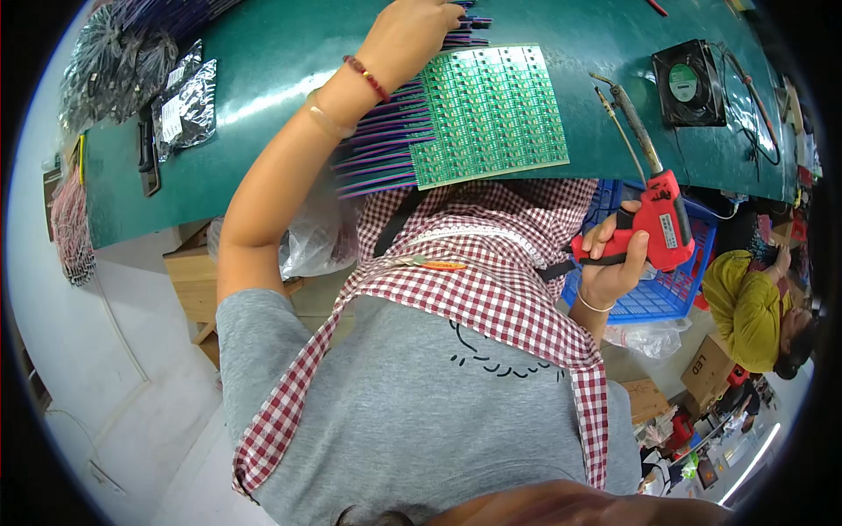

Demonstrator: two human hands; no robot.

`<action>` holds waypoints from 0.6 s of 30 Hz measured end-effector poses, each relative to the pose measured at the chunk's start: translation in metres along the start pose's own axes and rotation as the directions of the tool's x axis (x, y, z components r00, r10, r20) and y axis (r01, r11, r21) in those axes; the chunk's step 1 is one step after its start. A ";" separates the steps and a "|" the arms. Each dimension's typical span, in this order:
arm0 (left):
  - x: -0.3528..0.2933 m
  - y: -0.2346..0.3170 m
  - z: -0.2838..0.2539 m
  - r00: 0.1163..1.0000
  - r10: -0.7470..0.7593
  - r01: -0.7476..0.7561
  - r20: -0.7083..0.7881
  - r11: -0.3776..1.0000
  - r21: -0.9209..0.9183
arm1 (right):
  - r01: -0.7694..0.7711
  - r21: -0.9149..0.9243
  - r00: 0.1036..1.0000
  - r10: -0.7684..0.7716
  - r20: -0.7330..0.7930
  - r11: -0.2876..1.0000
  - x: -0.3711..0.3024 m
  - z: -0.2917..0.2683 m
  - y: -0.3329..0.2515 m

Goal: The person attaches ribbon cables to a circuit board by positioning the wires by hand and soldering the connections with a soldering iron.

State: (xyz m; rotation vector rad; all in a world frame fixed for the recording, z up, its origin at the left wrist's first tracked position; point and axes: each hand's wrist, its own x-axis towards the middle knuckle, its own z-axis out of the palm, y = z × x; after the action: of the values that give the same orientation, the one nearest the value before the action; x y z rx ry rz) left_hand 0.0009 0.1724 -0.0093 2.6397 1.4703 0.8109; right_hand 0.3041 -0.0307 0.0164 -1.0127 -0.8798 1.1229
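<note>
right hand wrapped tight round the black handle of a red soldering gun, fingers clamped on, thumb over the top; long metal tip pointing up and away from the grip, out over the green desk. gun held off the desk edge, just above a blue crate and beside the checked apron.

left hand stretched far fwd, curled down onto a row of purple wire leads fanned along the near-left side of a green circuit board panel. fingertips hidden behind the knuckles, so can't tell if pinched on a lead or only pressing; looks closed-ish.

handling, judged: gun likely mid-weight, stiff, tip-heavy beyond the grip; handle the only safe hold, as the metal tip could be hot. board panel thin, flat, prob. light and a bit flexible, scored into many small units, so apt to snap if bent; best taken by bare edges, not over the parts. wire leads thin, soft, springy, easy to drag or tangle; take near the board end w/ a pinch. panel lies flat on the desk, below the left grip and to its right, well apart from the right grip.

round about: black fan beyond the gun tip, silvery bags and dark wire bundles far left of the left grip, clear plastic bag under the left forearm. another person in a yellow top at far right, not touching any of this.
</note>
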 end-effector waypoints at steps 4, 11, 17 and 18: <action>-0.037 0.034 -0.016 0.995 -0.014 0.028 0.096 0.989 -0.143 | 0.013 -0.009 1.000 -0.013 -0.019 1.000 -0.003 -0.004 -0.002; -0.065 0.053 -0.019 0.983 -0.172 0.181 0.067 0.966 -0.184 | -0.002 -0.006 1.000 0.002 0.002 1.000 -0.002 -0.009 -0.002; -0.064 0.048 -0.019 0.973 -0.186 0.205 0.134 0.968 -0.145 | -0.008 -0.022 1.000 0.008 0.016 1.000 -0.003 -0.007 0.000; -0.063 0.049 -0.021 0.963 -0.219 0.250 0.159 0.944 -0.215 | -0.023 -0.022 1.000 0.024 0.012 0.999 -0.004 -0.007 -0.001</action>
State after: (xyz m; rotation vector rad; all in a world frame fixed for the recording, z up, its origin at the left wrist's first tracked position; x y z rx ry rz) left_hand 0.0037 0.0897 -0.0064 2.2491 1.5133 0.7198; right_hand 0.3100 -0.0357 0.0146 -1.0378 -0.8936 1.1424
